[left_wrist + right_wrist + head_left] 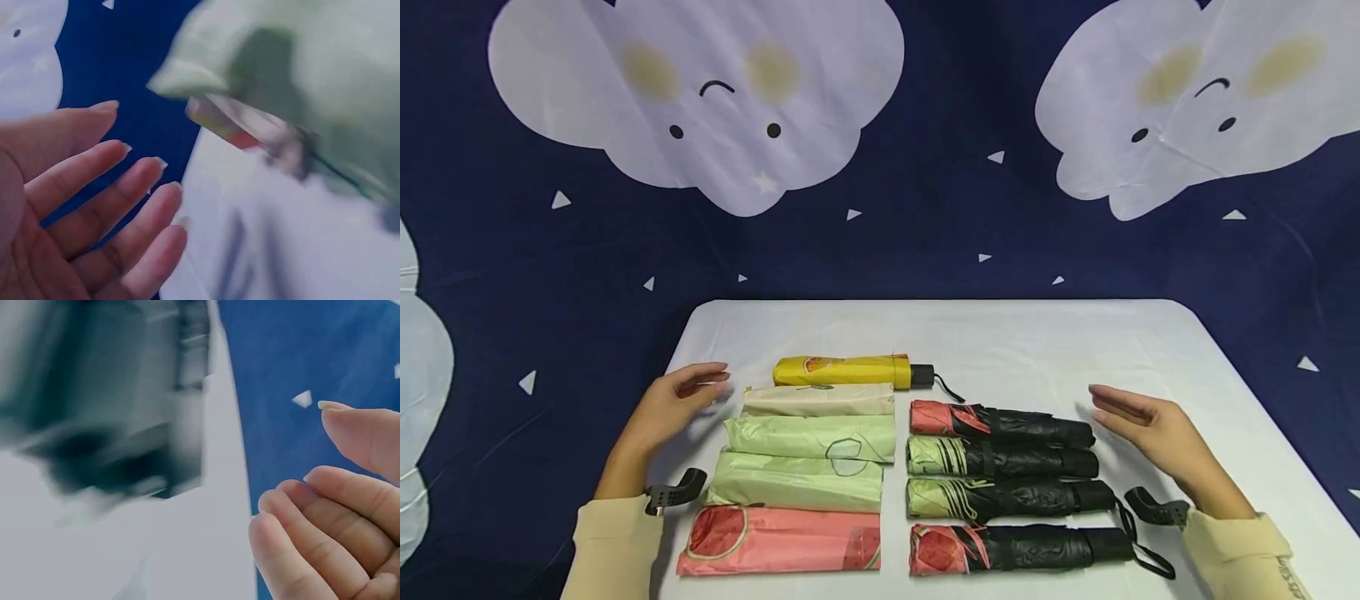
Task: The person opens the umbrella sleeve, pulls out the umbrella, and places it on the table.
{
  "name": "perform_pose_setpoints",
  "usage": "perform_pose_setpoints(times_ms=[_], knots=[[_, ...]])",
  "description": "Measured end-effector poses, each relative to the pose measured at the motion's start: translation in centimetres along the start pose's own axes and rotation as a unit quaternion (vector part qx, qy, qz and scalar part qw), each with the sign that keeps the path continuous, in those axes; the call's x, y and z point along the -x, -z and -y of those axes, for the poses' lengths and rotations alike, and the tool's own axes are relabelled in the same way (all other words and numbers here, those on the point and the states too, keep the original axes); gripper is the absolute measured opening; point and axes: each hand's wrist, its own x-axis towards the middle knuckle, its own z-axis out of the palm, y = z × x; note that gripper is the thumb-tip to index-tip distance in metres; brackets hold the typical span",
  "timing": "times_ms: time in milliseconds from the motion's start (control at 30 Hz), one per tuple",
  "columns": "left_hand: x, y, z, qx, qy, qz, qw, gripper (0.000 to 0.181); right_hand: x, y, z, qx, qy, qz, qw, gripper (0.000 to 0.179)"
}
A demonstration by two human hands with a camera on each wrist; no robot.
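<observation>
At the left edge of the white table, my left hand (pixel 675 406) hovers with relaxed fingers, holding nothing. Nearest it lie flat umbrella sleeves in a column: a beige one (pixel 820 400), a light green one (pixel 775 436), another green one (pixel 775 481) and a pink watermelon one (pixel 797 537). A yellow umbrella (pixel 850 370) with a black handle lies above them. My right hand (pixel 1157 433) is raised beside a column of folded umbrellas: red-black (pixel 1007 423), green-black (pixel 1007 458), another green-black (pixel 1015 498) and watermelon-black (pixel 1022 548). Its fingers touch nothing.
The white table (pixel 1037 333) has rounded far corners. Behind it hangs a dark blue cloth (pixel 925 233) with clouds and small triangles. Each wrist carries a black camera mount, the left mount (pixel 677 492) and the right mount (pixel 1153 507). Nearby items are blurred in both wrist views.
</observation>
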Motion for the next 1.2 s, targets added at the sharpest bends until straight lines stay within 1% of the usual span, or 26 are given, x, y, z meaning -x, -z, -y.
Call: perform_pose_setpoints(times_ms=[100,200,267,367,433,500,600,667,767,833,1000,1100,1200], knots=[[-0.9,0.1,-1.0,-0.004,-0.016,-0.017,0.9997,0.042,-1.0,0.4,2.5,-0.010,0.025,0.004,0.9996,0.054],[-1.8,-0.4,-1.9,-0.020,-0.023,-0.017,0.9994,0.041,-2.5,-0.4,5.2,-0.044,0.048,0.009,0.9978,0.049],[-2.5,-0.9,-2.2,-0.030,-0.022,-0.007,0.9993,0.042,-3.6,-1.5,6.6,-0.060,0.072,0.021,0.9953,0.048],[-3.7,-1.8,-2.7,-0.044,-0.008,0.013,0.9989,0.044,-5.7,-3.8,8.4,-0.081,0.093,0.039,0.9916,0.047],[-4.3,-2.4,-2.9,-0.046,0.005,0.026,0.9986,0.046,-7.0,-5.6,9.2,-0.080,0.105,0.052,0.9898,0.047],[-4.8,-3.0,-3.0,-0.052,0.020,0.037,0.9978,0.047,-8.1,-7.6,9.9,-0.067,0.111,0.060,0.9898,0.045],[-5.3,-3.8,-2.9,-0.065,0.042,0.052,0.9957,0.051,-9.4,-10.4,10.3,-0.025,0.115,0.066,0.9909,0.043],[-5.4,-4.4,-2.5,-0.078,0.050,0.058,0.9940,0.054,-9.9,-12.0,10.4,-0.002,0.112,0.071,0.9913,0.043],[-5.3,-5.2,-1.8,-0.086,0.050,0.065,0.9929,0.056,-10.4,-13.9,10.2,0.011,0.099,0.081,0.9918,0.045],[-5.1,-5.8,-1.3,-0.085,0.048,0.065,0.9930,0.057,-10.5,-14.9,10.0,0.002,0.085,0.094,0.9920,0.048],[-5.3,-6.4,-0.8,-0.083,0.046,0.061,0.9936,0.056,-10.8,-16.3,9.5,-0.006,0.073,0.112,0.9910,0.051],[-5.6,-6.5,-0.7,-0.082,0.044,0.053,0.9943,0.054,-11.1,-16.7,9.0,0.004,0.087,0.105,0.9906,0.051],[-5.7,-6.5,-0.7,-0.082,0.041,0.044,0.9948,0.053,-11.4,-16.8,8.7,0.006,0.094,0.097,0.9908,0.052]])
